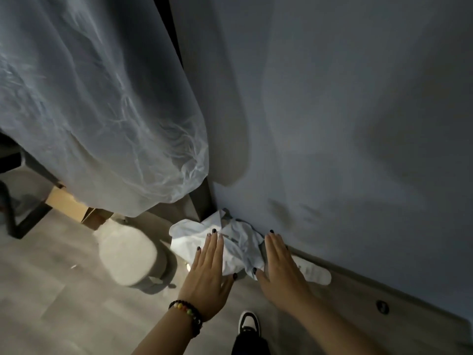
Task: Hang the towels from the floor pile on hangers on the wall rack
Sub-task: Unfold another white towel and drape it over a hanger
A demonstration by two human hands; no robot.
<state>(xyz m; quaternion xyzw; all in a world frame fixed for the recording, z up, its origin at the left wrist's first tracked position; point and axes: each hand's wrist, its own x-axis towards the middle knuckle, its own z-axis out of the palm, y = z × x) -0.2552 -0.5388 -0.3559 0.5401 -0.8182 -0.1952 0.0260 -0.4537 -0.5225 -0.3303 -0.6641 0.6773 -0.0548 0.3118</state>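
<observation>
Head view, dim light. The towel pile [230, 242], pale and crumpled, lies on the floor [64, 290] at the foot of the wall [332, 124], against the baseboard [358, 285].

Left hand [207, 275]: grip wide, fingers straight and together, dark nails. Fingertips overlap the near-left edge of the pile; the bulk of the pile sits at about 1 o'clock from this hand. Contact cannot be confirmed from this angle. A beaded bracelet [186, 313] is on the wrist.

Right hand [279, 265]: grip wide, fingers straight, thumb spread toward the pile. The pile lies at about 10 o'clock from this hand, its right edge just beside the fingers. Neither hand holds cloth.

The pile lies between the two hands.

Other items: a sheer plastic cover [102, 98] hangs from 12 o'clock down the left half of the view. A white rounded container [128, 252] stands on the floor at 9 o'clock from the pile. A flat white oval object [314, 271] lies along the baseboard at 3 o'clock from the right hand. A black-and-white shoe [249, 324] shows at 6 o'clock.
</observation>
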